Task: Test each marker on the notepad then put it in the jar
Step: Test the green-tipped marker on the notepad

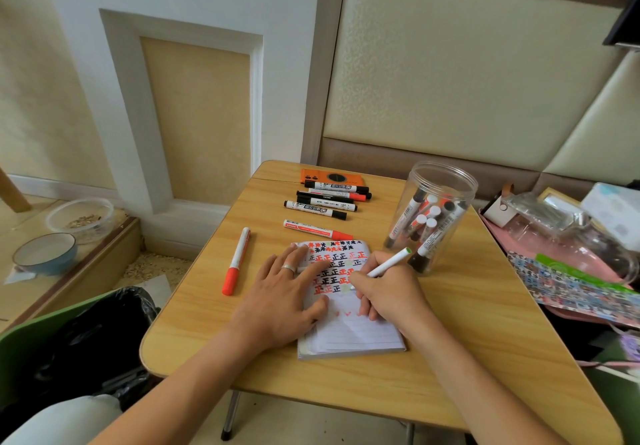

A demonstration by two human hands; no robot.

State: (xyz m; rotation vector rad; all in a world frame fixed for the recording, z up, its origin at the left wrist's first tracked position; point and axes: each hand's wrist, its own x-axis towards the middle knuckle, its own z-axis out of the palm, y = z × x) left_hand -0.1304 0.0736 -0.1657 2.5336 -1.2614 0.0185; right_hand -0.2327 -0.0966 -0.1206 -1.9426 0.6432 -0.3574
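Observation:
A lined notepad [356,335] lies on the wooden table [460,340], its upper half covered with red, black and green test marks. My left hand [287,292] presses flat on the pad's left side, fingers straight. My right hand [384,289] grips a white marker with a green end [391,262], tip down on the paper. A clear plastic jar [433,216] with several markers inside stands just right of the pad. Loose markers lie on the table: one red-capped [236,261] to the left, another red-capped marker [317,230] above the pad, and several black and red markers [327,199] further back.
An orange device [330,178] lies at the table's far edge. Right of the table sit a pink tray with clear bags and a patterned sheet [571,285]. On the floor at left are a blue bowl [45,252], a clear bowl [81,218] and a bin with a black bag [90,337].

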